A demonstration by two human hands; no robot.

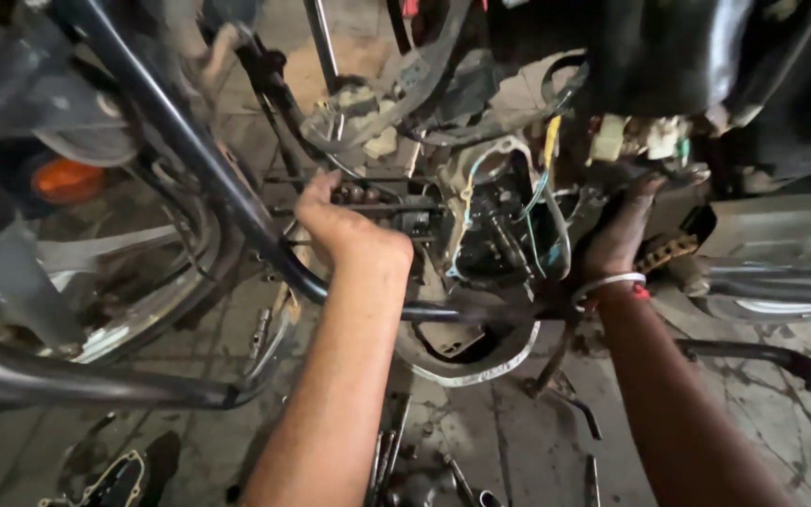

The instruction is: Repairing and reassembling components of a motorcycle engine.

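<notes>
A stripped motorcycle engine block (490,235) sits in the middle of a black tube frame (237,197), with loose wires (542,188) hanging over it. My left hand (344,225) reaches past the frame tube to the engine's left side, fingers curled against several long studs (368,208). My right hand (621,230), a white bangle on its wrist, is pressed against the engine's right side under the frame; its fingers are hidden behind parts. Whether either hand holds anything I cannot see.
A round metal cover (466,352) lies on the stone floor below the engine. Hand tools (391,455) lie on the floor between my arms. A wheel with an orange indicator (68,178) is at left. A kickstand bar (753,355) lies at right.
</notes>
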